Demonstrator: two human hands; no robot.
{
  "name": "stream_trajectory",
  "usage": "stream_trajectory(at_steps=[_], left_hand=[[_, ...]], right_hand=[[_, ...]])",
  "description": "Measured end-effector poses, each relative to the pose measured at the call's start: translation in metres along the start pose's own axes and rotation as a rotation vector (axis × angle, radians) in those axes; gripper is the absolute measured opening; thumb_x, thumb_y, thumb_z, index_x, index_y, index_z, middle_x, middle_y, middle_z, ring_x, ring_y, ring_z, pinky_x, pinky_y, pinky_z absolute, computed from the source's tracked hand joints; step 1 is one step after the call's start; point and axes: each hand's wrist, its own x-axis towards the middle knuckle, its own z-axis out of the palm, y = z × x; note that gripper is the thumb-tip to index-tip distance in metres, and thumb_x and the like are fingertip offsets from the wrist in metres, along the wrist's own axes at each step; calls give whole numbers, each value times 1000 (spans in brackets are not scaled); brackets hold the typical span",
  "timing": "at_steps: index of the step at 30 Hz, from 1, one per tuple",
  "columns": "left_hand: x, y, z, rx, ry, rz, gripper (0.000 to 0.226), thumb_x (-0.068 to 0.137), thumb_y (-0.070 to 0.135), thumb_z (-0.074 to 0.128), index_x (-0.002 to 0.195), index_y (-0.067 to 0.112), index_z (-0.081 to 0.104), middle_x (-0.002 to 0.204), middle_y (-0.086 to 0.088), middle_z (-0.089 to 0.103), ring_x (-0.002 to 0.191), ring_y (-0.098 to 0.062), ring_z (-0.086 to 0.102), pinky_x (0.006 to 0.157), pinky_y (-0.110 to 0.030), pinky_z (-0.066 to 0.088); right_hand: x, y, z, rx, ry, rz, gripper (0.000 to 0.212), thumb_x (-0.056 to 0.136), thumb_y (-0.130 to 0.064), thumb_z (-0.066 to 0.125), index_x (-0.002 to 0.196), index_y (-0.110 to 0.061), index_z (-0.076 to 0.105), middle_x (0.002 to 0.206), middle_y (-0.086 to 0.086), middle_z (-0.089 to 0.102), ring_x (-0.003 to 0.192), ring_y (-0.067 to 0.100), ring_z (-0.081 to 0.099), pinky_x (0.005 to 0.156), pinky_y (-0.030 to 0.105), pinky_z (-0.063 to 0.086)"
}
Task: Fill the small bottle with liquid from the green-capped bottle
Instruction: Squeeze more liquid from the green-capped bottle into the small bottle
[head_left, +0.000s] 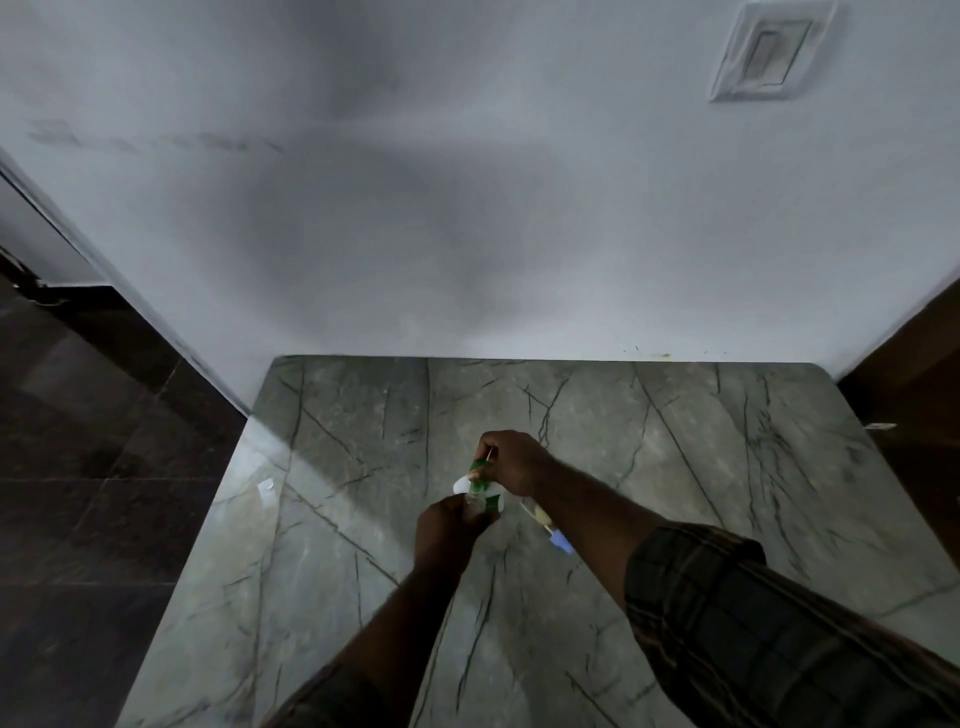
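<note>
- Left hand (449, 527): nearest the body, its arm coming in from six o'clock. The fingers are curled tight round the small bottle (471, 502), and only a clear sliver shows above the fist.
- Small bottle: about mid-table (675, 467); I cannot tell whether it stands on the top or is lifted. Its mouth is hidden. I judge it light and stiff, and slick if wetted. A full wrap low on the body, as here, should steady it and leave the mouth free.
- Green bottle (479, 480): at twelve o'clock of the left hand, tilted over the small bottle and touching it or nearly so. It is blurred, so I cannot tell if the cap is on. It is probably light plastic that may give under a squeeze, so it is best held mid-body, clear of the spout.
- Right hand (511, 462): its arm crosses in from four o'clock with the wrist bent down. Thumb and fingers pinch the green bottle from above.
- Blue-tipped item (553, 530): lies on the table at four o'clock of the hands, partly under the right forearm.
- Clear bit (266, 487): at nine o'clock, well apart.
- Wall (467, 208): at twelve o'clock, with a switch plate (769, 52) at one.
</note>
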Motion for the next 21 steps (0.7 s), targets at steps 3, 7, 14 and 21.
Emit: stream_trajectory(at_steps=[3, 7, 14, 21], left_hand=[[3, -5, 1, 34, -1, 8, 33, 79, 37, 77, 106, 19, 72, 84, 10, 69, 72, -1, 62, 60, -12, 44], [3, -9, 3, 65, -18, -6, 36, 80, 36, 76, 110, 17, 71, 90, 5, 72, 77, -5, 65, 68, -17, 50], [5, -6, 1, 90, 5, 33, 32, 78, 41, 77, 103, 21, 72, 79, 14, 66, 68, 4, 59, 56, -9, 40], [5, -10, 3, 84, -23, 14, 37, 80, 39, 76, 111, 18, 70, 90, 7, 72, 73, -1, 63, 60, -10, 44]], right_hand=[[-3, 4, 6, 11, 55, -1, 22, 78, -28, 78, 90, -13, 68, 94, 5, 71, 88, 21, 65, 78, 36, 52], [-5, 8, 13, 0, 79, -11, 21, 80, -32, 76, 90, -17, 65, 96, 5, 67, 91, 22, 62, 78, 35, 49], [-2, 6, 5, -13, 55, -24, 24, 77, -35, 79, 90, -20, 66, 96, 3, 69, 92, 21, 63, 81, 39, 53], [-2, 8, 7, -37, 36, -26, 24, 77, -37, 79, 90, -23, 64, 99, 3, 67, 95, 21, 62, 83, 38, 51]])
